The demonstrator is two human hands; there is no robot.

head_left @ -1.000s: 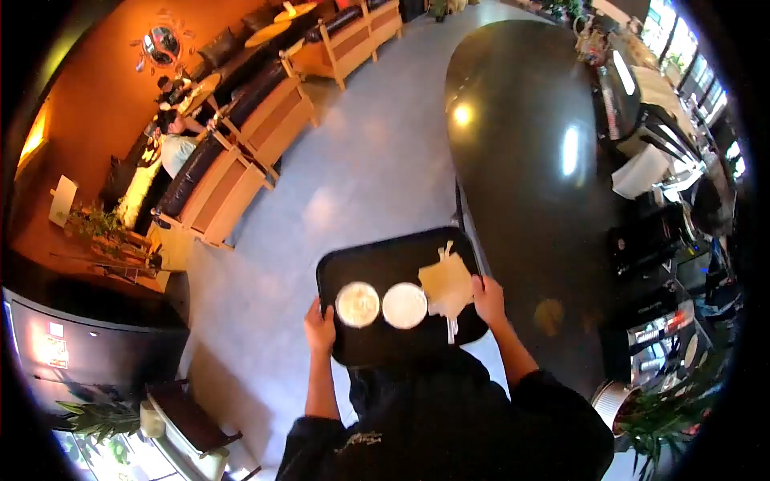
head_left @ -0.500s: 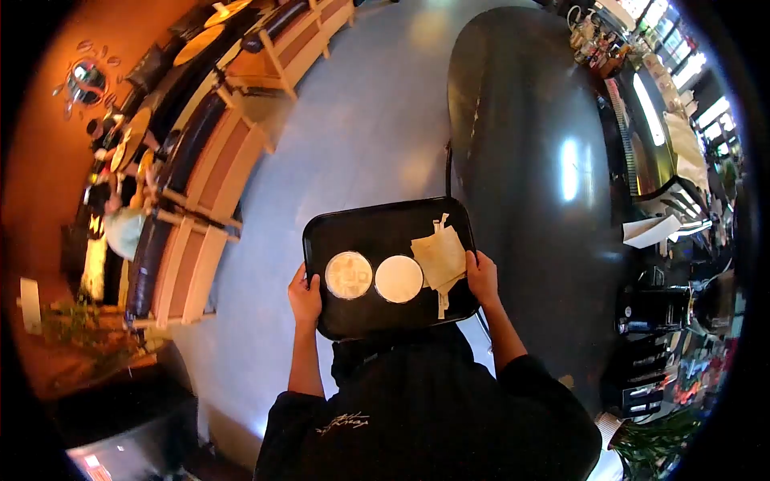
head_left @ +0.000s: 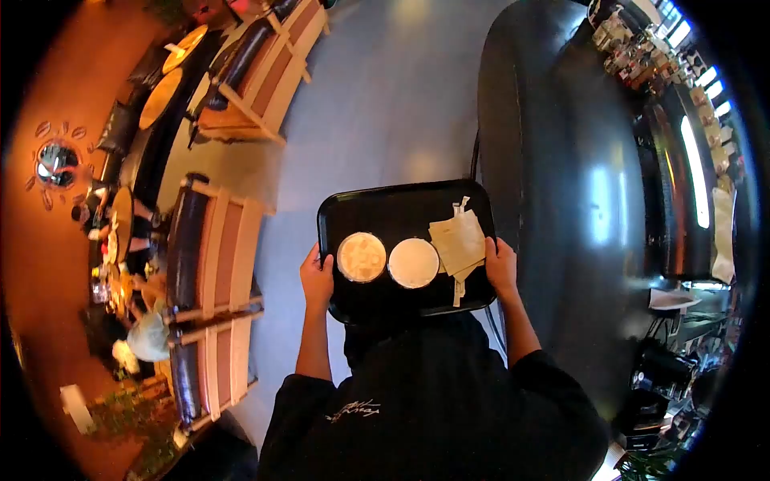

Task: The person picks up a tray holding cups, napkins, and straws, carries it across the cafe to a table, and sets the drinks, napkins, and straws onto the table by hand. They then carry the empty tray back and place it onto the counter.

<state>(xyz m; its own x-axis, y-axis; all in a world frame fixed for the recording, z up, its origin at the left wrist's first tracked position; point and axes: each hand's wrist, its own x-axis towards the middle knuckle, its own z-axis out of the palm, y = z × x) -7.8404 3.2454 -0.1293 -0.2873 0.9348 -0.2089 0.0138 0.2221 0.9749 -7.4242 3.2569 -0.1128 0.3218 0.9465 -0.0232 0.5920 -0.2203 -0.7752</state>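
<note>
A black rectangular tray [head_left: 361, 303] is held level in front of my body. My left hand [head_left: 317, 274] grips its left rim, thumb on top. On the opposite rim, my right hand [head_left: 501, 266] is closed in the same way. Two round drinks stand side by side on the tray: an iced drink [head_left: 361, 257] with ice cubes showing, and a pale, creamy-topped drink [head_left: 413, 263]. Tan paper napkins [head_left: 458, 244] lie at the right, with paper-wrapped straws [head_left: 459, 293] sticking out above and below them. The fingers under the tray are hidden.
A long dark counter [head_left: 561, 200] with a rounded end runs along my right, crowded with bottles [head_left: 622, 60] at its far end. Wooden benches [head_left: 224, 264] line the left, beside round tables [head_left: 160, 98]. A seated person [head_left: 149, 335] is there. Grey floor [head_left: 361, 104] stretches ahead.
The benches and the counter have shifted in view as I move along the floor. The tray sits slightly higher and further right in the picture, still in both hands.
</note>
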